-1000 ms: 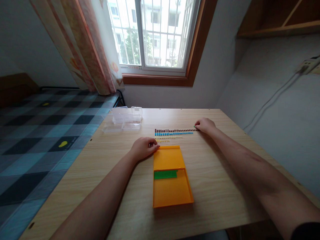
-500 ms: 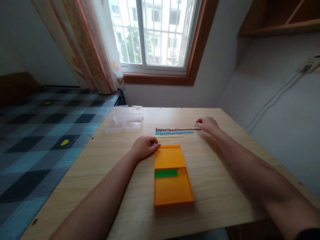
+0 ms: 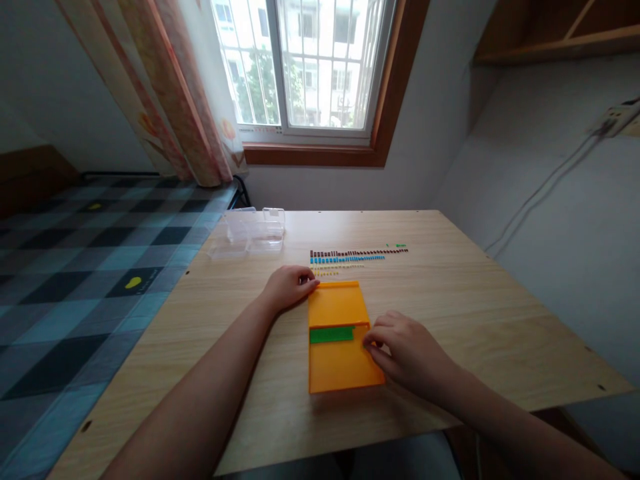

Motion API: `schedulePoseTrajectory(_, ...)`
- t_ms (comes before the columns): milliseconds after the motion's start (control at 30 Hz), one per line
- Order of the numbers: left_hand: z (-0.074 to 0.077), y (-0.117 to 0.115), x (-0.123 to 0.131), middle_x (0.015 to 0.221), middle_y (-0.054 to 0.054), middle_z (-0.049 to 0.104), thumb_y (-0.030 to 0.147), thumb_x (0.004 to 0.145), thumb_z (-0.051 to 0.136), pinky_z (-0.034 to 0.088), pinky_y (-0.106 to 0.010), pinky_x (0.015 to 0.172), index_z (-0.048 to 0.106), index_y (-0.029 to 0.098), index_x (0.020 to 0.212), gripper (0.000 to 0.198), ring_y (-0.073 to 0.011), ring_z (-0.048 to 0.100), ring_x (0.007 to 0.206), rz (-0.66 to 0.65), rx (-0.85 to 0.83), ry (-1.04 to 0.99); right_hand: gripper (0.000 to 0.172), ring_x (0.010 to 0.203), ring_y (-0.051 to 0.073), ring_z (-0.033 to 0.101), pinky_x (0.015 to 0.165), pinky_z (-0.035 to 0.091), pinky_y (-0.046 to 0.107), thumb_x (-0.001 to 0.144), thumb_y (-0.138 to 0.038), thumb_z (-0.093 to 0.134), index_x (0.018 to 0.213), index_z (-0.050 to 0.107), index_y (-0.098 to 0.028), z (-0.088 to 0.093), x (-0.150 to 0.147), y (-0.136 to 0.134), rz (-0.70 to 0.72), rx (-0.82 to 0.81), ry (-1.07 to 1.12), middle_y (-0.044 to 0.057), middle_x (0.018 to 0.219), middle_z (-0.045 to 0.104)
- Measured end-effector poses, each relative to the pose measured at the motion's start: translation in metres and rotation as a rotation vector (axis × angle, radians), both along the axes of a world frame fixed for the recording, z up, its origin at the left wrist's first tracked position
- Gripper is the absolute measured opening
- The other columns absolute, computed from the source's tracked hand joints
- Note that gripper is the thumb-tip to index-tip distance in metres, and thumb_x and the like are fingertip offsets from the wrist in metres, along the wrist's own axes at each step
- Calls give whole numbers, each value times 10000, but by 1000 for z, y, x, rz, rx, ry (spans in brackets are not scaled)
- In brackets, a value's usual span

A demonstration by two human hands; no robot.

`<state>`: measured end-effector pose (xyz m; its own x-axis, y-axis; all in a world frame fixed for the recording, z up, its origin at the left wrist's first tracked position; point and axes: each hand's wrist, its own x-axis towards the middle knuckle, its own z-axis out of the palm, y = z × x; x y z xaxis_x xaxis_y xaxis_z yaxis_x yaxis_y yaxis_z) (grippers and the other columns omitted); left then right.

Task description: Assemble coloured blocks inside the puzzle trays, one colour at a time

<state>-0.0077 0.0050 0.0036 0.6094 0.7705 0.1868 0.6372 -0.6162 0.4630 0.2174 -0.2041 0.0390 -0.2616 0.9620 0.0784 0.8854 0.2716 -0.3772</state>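
- right hand (image 3: 407,347) had its fingertips nearly together over the right edge of an open orange plastic box (image 3: 340,367), couldn't tell if anything tiny was pinched
- left hand (image 3: 287,288) was curled at the box's far left corner, grip also hard to read
- flat green strip (image 3: 331,335) lay inside, just left of the right fingertips
- rows of tiny brown, blue and yellow pieces (image 3: 336,260), too small to make out, sat beyond the right hand
- pale wood-grain table (image 3: 500,320) underneath, barred window (image 3: 327,67) past both hands

A home bedroom is being indicated by a checked bed (image 3: 95,267), flowered curtain (image 3: 187,100) and barred window (image 3: 325,67).
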Motion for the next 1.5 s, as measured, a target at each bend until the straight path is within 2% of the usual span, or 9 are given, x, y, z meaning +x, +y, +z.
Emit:
schedulePoseTrajectory(267,-3,2,-1,712,-14,713,423,856,637,357,-256,583,779,216,820,254,-157,592,649,-20,20,-5,232,856,214,621,746,426,318,946,-178,584,789,752,-211,-10,-10,17,-61,1,-188,58,854,719)
schedulePoseTrajectory(600,-2,1,1,708,-13,708,422,855,636,364,-258,587,772,216,806,252,-160,595,658,-25,22,-3,214,920,224,632,811,462,327,978,-225,579,951,791,-239,-18,-1,4,-120,77,-73,58,905,719)
schedulePoseTrajectory(767,-3,1,1,721,-15,715,417,858,641,361,-259,592,769,220,799,243,-163,592,659,-8,29,-4,221,900,219,637,787,460,314,979,-229,575,958,795,-244,-20,-3,0,-101,61,-61,57,897,716)
schedulePoseTrajectory(1067,-1,0,2,755,-23,724,379,873,629,373,-270,608,765,217,825,216,-169,601,664,-35,47,43,249,871,201,640,746,441,298,998,-258,558,946,801,-242,-19,-4,10,-86,48,-65,48,886,704)
schedulePoseTrajectory(1500,1,-2,3,778,-34,728,373,900,593,377,-282,624,755,213,838,235,-184,610,699,-60,93,117,230,839,178,645,726,435,279,994,-265,575,962,802,-253,-33,-1,11,-106,76,17,36,880,699)
